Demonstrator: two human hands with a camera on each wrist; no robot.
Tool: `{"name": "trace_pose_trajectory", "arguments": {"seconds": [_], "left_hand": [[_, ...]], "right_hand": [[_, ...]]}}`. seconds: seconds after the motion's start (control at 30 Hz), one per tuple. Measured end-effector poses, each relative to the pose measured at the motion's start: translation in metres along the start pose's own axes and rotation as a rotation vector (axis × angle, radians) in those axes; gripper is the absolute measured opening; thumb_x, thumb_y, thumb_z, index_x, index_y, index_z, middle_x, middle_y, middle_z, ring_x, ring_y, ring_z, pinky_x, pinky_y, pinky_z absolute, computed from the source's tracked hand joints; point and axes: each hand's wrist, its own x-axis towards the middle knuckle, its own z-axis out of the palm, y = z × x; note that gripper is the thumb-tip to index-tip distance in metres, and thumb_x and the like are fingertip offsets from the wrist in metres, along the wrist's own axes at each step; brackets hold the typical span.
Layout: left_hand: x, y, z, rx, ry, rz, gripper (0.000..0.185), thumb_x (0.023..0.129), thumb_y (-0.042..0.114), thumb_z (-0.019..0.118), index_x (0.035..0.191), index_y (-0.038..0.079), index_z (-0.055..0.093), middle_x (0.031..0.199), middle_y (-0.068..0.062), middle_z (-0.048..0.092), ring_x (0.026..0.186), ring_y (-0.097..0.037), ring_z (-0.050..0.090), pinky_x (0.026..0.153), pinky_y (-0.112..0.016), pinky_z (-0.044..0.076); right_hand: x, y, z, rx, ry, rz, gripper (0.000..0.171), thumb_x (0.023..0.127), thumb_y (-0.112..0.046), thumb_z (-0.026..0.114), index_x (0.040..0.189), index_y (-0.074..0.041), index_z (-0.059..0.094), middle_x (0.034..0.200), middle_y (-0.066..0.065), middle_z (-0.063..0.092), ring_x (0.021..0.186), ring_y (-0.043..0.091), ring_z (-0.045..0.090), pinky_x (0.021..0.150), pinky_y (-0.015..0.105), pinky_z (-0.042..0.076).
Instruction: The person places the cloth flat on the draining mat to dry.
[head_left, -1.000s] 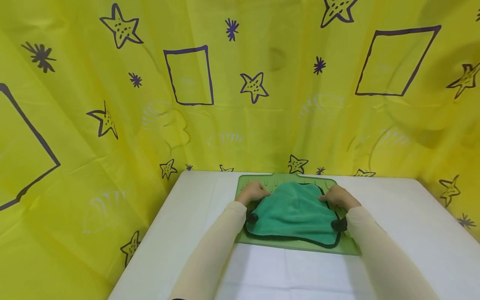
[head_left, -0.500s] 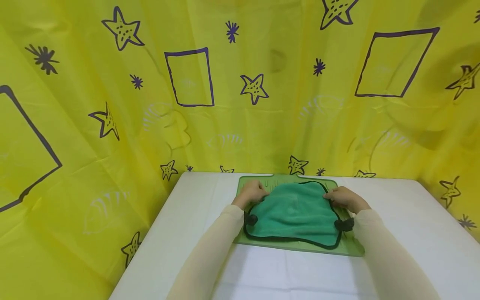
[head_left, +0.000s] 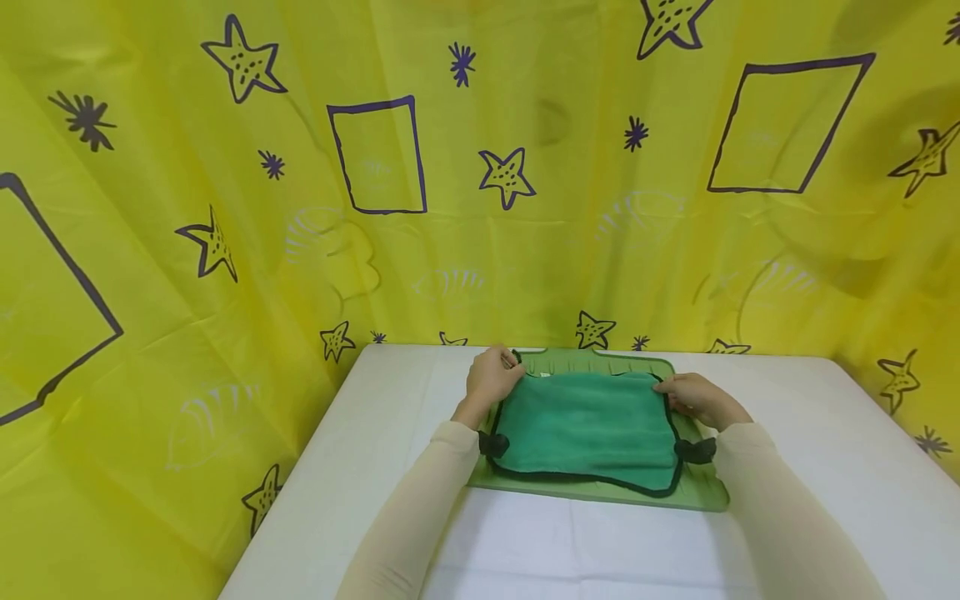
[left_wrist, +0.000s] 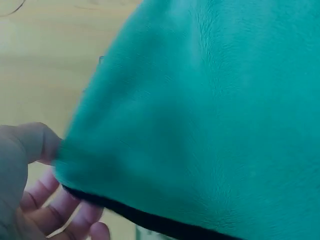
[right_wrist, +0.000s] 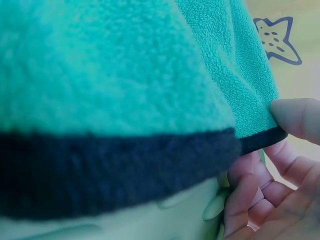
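Fingers, left: thumb [left_wrist: 30, 142] on top and fingers beneath, pinching the far left corner of the green cloth [head_left: 588, 421].
Fingers, right: thumb [right_wrist: 295, 117] above and curled fingers below, pinching the black-trimmed far right corner of the same cloth.
Left hand [head_left: 491, 377]: at the cloth's far left corner, just over the mat's left edge.
Right hand [head_left: 693, 396]: at the cloth's far right corner, near the mat's right edge.
Green cloth: teal towelling with a black border, spread on the light green mat [head_left: 705, 496]; its far edge runs between the two hands, its near edge lies wavy just inside the mat's near edge.
Mat: flat on the white table [head_left: 810, 467], close to the table's far edge; a narrow strip of it shows beyond the cloth.
Sleeves: pale, long, one on either side of the cloth, each with a black wrist mount beside the cloth's side edge.
Backdrop: yellow sheet [head_left: 225, 167] with dark stars and squares, rising behind the mat.
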Motion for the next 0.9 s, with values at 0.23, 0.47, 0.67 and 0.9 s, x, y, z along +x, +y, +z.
{"name": "trace_pose_trajectory", "arguments": {"seconds": [0.23,0.47,0.67,0.9], "left_hand": [[0.0,-0.014,0.009,-0.054,-0.094,-0.097,0.029,0.096,0.024,0.067,0.116,0.003,0.072,0.085,-0.01,0.069,0.062,-0.015,0.046,0.056,-0.029,0.037],[0.01,-0.028,0.015,0.019,-0.09,-0.164,0.049,0.099,0.034,0.065,0.061,0.017,0.04,0.058,0.004,0.03,0.053,-0.015,0.034,0.05,-0.03,0.03],[0.017,-0.034,0.015,0.016,-0.099,-0.159,0.035,0.098,0.026,0.068,0.067,0.013,0.059,0.063,0.002,0.051,0.057,-0.014,0.041,0.052,-0.028,0.034],[0.018,-0.026,0.009,-0.1,-0.026,-0.09,0.02,0.101,0.023,0.063,0.115,0.01,0.072,0.096,-0.013,0.072,0.072,-0.021,0.059,0.063,-0.032,0.045]], "right_hand": [[0.0,-0.001,0.003,-0.032,0.017,0.036,0.03,0.107,-0.023,0.051,0.078,-0.016,0.049,0.067,-0.009,0.046,0.063,0.005,0.045,0.07,0.025,0.044],[-0.001,-0.004,0.005,-0.037,0.04,0.051,0.032,0.108,-0.027,0.048,0.078,-0.016,0.051,0.068,-0.007,0.047,0.064,0.007,0.046,0.07,0.026,0.043],[0.001,-0.001,0.006,-0.031,0.051,0.013,0.023,0.107,-0.02,0.051,0.088,-0.011,0.059,0.068,-0.007,0.049,0.062,0.007,0.046,0.068,0.026,0.043],[0.002,-0.004,0.006,-0.058,0.125,0.009,0.017,0.106,-0.018,0.053,0.103,-0.003,0.059,0.068,-0.006,0.049,0.064,0.01,0.047,0.066,0.028,0.044]]}}
